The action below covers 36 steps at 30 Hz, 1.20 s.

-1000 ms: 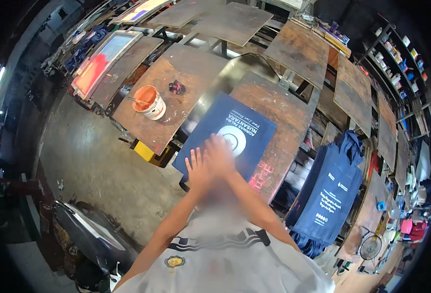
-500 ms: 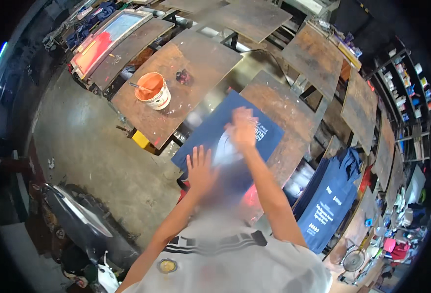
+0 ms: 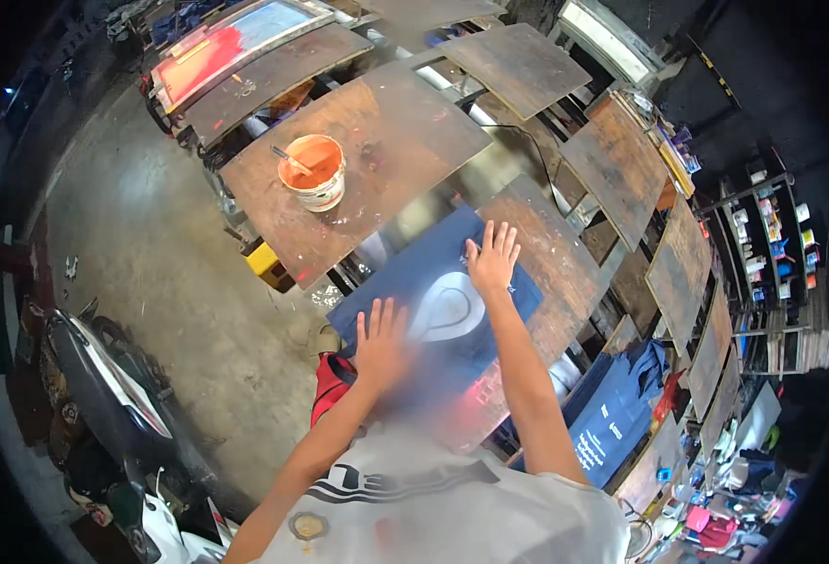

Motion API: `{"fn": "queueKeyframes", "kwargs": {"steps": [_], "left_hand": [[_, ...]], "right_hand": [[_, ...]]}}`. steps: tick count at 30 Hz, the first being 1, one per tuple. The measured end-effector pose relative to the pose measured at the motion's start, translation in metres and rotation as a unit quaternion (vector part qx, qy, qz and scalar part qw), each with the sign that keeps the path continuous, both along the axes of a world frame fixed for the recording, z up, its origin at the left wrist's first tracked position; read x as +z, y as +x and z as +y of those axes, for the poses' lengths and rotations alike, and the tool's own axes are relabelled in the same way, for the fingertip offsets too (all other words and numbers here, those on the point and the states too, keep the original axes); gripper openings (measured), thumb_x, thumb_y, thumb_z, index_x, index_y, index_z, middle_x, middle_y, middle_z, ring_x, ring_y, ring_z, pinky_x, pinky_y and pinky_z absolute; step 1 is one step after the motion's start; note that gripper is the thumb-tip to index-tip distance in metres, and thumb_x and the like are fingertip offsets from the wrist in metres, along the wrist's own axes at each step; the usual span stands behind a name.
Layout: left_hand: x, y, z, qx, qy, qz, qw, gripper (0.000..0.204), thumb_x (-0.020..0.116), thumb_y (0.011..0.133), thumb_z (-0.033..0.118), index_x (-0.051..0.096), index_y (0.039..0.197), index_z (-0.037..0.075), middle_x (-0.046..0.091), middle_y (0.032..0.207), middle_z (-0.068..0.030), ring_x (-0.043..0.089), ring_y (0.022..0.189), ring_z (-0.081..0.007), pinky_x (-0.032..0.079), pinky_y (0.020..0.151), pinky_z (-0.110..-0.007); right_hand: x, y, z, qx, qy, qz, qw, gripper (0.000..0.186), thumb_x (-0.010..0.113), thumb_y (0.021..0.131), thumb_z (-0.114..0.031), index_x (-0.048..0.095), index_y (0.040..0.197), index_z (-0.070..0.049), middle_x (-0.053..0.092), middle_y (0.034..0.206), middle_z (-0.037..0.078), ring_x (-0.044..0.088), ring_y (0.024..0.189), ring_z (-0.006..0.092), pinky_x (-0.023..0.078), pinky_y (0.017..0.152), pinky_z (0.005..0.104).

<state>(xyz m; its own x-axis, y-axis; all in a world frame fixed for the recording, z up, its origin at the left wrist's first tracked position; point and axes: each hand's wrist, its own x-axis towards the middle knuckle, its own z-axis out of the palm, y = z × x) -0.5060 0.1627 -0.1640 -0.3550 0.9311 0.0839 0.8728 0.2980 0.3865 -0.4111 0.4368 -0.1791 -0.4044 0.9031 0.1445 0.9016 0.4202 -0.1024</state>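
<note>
A navy fabric piece with a white round print lies on a stained wooden board. My left hand rests on its left part, fingers spread, partly blurred. My right hand lies flat with fingers apart on the upper right of the fabric, over part of the printing. On the board beyond it stands a white bucket of orange paint with a stick in it.
A stack of navy bags hangs at the right. A motorcycle stands at lower left, a red bag beside me. A framed screen lies at upper left. More boards and a shelf of containers stand beyond.
Compared with a second ago, my right hand has moved up and right across the fabric, and my hands are now farther apart. The camera view has shifted as well.
</note>
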Motion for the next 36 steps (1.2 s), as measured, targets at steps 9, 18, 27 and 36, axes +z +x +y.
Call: {"fn": "queueKeyframes", "kwargs": {"steps": [9,18,27,36], "left_hand": [[-0.004,0.0,-0.005,0.006,0.005,-0.001,1.0,0.073,0.058,0.088,0.045,0.04,0.148,0.008,0.029,0.157,-0.0181,0.021,0.148,-0.0376,0.014,0.117,-0.059],[-0.006,-0.003,-0.003,-0.015,0.012,0.01,1.0,0.071,0.057,0.089,0.045,0.041,0.147,0.007,0.03,0.157,-0.0189,0.02,0.148,-0.0384,0.015,0.116,-0.06],[-0.009,0.005,-0.005,-0.024,0.017,0.036,0.999,0.069,0.055,0.092,0.045,0.042,0.147,0.006,0.028,0.158,-0.0188,0.019,0.149,-0.0366,0.012,0.117,-0.058],[-0.012,0.007,-0.009,-0.03,0.022,0.063,0.997,0.069,0.052,0.094,0.046,0.039,0.148,0.005,0.028,0.158,-0.0195,0.018,0.149,-0.0369,0.011,0.118,-0.058]], "right_hand": [[0.008,0.04,-0.1,0.117,-0.066,-0.088,0.987,0.066,0.053,0.096,-0.044,0.036,0.152,-0.013,0.025,0.161,0.013,0.019,0.15,0.0352,0.017,0.118,0.0564],[0.042,0.08,-0.085,0.076,0.041,-0.024,0.996,0.066,0.049,0.097,-0.045,0.037,0.151,-0.009,0.024,0.16,0.019,0.014,0.149,0.0423,0.012,0.119,0.0578],[0.002,0.104,-0.146,0.048,-0.036,-0.003,0.998,0.07,0.047,0.097,-0.05,0.032,0.154,-0.011,0.024,0.161,0.015,0.017,0.149,0.0398,0.015,0.12,0.0533],[0.026,0.072,-0.233,0.098,-0.075,0.01,0.992,0.068,0.046,0.097,-0.049,0.034,0.152,-0.01,0.025,0.16,0.017,0.017,0.148,0.0404,0.017,0.118,0.0571]]}}
